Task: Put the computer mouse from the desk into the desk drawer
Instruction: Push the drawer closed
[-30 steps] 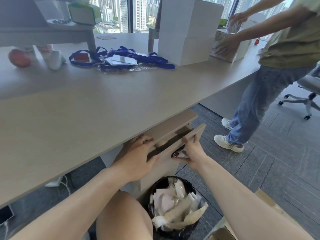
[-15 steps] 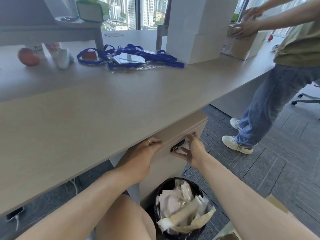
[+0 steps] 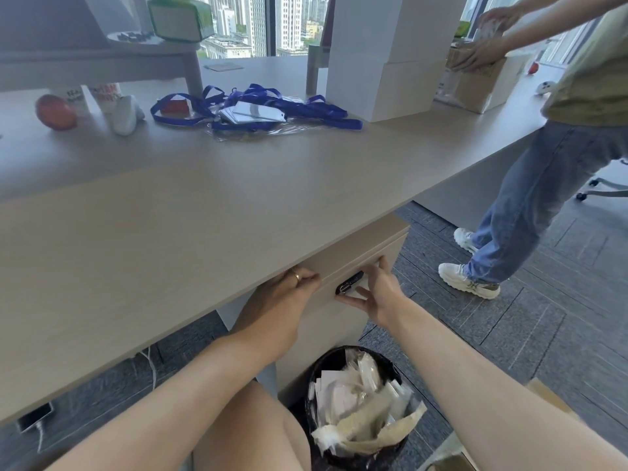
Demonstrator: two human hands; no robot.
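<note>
While the desk drawer (image 3: 346, 277) sits flush in its cabinet under the tabletop (image 3: 204, 212), both hands rest against its front. The left hand (image 3: 282, 300) lies palm-down on the upper left of the drawer face, fingers loosely curled at the top edge just below the tabletop's lip — gripping nothing that can be seen. The right hand (image 3: 377, 294) is spread open, fingertips pressed flat to the drawer front beside the small black lock (image 3: 349, 287), thumb below it, holding nothing. No computer mouse can be made out on the tabletop or in either hand; whether it lies inside the closed drawer cannot be told. A black bin (image 3: 360, 406) stuffed with paper stands on the floor just below the drawer — right beside the person's bare knee
</note>
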